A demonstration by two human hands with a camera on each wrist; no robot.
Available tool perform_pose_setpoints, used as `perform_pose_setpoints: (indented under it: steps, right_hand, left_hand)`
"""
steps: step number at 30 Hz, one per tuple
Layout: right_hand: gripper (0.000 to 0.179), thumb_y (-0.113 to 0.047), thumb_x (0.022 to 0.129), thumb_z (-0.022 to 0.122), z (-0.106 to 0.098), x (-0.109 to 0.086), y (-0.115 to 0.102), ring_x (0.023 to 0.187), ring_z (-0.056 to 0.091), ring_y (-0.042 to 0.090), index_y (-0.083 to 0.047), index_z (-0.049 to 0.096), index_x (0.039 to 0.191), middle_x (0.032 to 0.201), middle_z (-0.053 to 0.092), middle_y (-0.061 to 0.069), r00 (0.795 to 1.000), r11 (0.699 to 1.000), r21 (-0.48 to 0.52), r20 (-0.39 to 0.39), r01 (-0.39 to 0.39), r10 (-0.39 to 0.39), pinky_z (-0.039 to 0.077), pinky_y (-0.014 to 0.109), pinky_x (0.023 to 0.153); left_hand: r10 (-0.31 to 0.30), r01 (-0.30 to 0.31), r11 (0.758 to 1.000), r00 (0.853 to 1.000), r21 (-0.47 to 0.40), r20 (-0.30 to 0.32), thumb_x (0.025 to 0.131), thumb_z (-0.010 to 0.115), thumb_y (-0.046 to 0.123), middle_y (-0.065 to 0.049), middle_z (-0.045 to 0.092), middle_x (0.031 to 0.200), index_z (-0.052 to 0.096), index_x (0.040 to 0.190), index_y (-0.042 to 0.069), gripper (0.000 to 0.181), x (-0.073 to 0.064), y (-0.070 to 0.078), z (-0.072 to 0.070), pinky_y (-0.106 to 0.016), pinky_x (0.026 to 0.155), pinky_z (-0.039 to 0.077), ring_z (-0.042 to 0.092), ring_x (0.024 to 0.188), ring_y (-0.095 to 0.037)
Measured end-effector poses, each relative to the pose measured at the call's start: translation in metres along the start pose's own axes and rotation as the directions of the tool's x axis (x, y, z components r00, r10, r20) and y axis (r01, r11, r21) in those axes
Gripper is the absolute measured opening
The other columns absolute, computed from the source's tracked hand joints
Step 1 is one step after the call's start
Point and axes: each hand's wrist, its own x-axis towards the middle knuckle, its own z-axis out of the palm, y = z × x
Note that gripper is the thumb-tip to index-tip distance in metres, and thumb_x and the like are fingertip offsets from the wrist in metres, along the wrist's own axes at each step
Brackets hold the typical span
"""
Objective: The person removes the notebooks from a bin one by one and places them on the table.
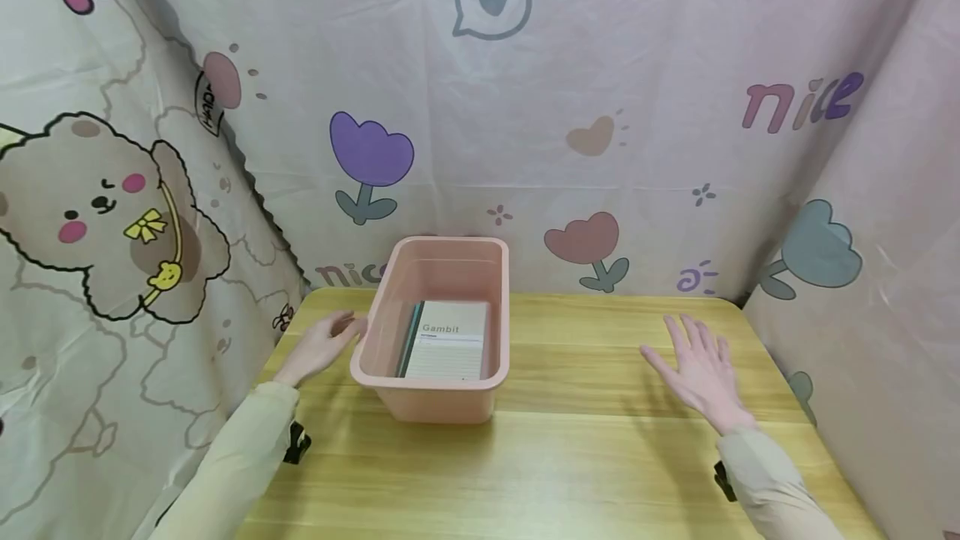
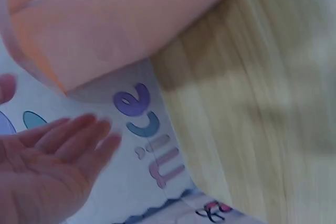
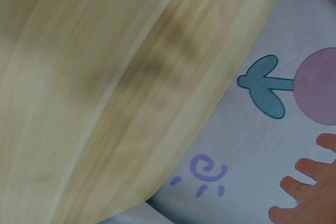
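Left hand (image 1: 321, 347) hangs loosely extended just beside pink bin (image 1: 442, 405); "Gambit" notebook (image 1: 450, 352) lies inside. Right hand (image 1: 703, 372) spreads wide over wooden table (image 1: 585, 465).

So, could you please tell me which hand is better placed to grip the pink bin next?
Likely the left hand: it is close beside the pink bin, while the right hand is well away, over the wooden table.

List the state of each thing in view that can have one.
Pink plastic bin: upright, open-topped, notebook inside.
"Gambit" notebook: lying in the bin, lettered side up.
Left hand: beside the bin, holding nothing.
Right hand: fingers spread, holding nothing.
Printed cloth: hanging behind the table.
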Motion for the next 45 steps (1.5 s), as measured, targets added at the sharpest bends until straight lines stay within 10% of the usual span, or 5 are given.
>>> perform_pose_setpoints:
  steps: [11,27,45]
  right_hand:
    - [0.081,-0.061,0.099,0.045,-0.005,0.002,-0.013,0.147,0.022,0.052,-0.004,0.032,0.155,0.161,0.025,0.030,0.999,0.999,-0.006,0.011,0.034,-0.033,0.008,0.076,0.118]
    - [0.083,-0.063,0.097,0.046,-0.006,0.006,-0.037,0.148,0.023,0.048,-0.004,0.034,0.155,0.162,0.027,0.027,0.994,0.995,-0.004,0.042,0.098,-0.097,0.011,0.073,0.120]
    - [0.087,-0.065,0.097,0.045,-0.026,0.035,-0.137,0.146,0.034,0.047,-0.001,0.034,0.154,0.159,0.037,0.023,0.956,0.970,0.004,0.170,0.242,-0.239,0.020,0.068,0.123]
  left_hand:
    - [0.038,0.011,0.950,0.988,-0.312,0.153,0.098,0.056,0.006,-0.038,0.061,0.126,0.046,0.137,-0.020,0.048,0.012,0.013,0.003,-0.030,0.083,0.064,0.073,0.105,-0.037]
    - [0.023,0.060,0.914,0.980,-0.401,0.198,0.090,0.060,-0.003,-0.041,0.064,0.117,0.043,0.132,-0.027,0.051,-0.013,0.022,0.017,-0.036,0.079,0.065,0.074,0.098,-0.040]
    - [0.009,0.074,0.905,0.981,-0.419,0.193,0.085,0.063,-0.003,-0.038,0.068,0.109,0.047,0.127,-0.026,0.051,-0.036,0.035,0.035,-0.037,0.078,0.065,0.075,0.092,-0.039]
